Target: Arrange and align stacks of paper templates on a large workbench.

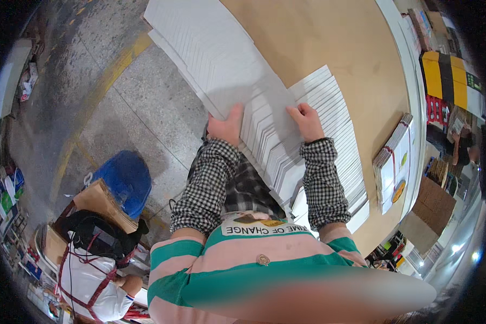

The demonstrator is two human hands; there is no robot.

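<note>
Centrally, left hand: fingers pinching smooth white sheet
Right hand: fingers pinching opposite edge
Right-centre: ridged, fanned stack

Passable lane: bare tan tabletop between shorter fan of white sheets and tied stack of flat cartons at right. Longer white fan bars left edge; open air beyond, above grey floor.
</note>
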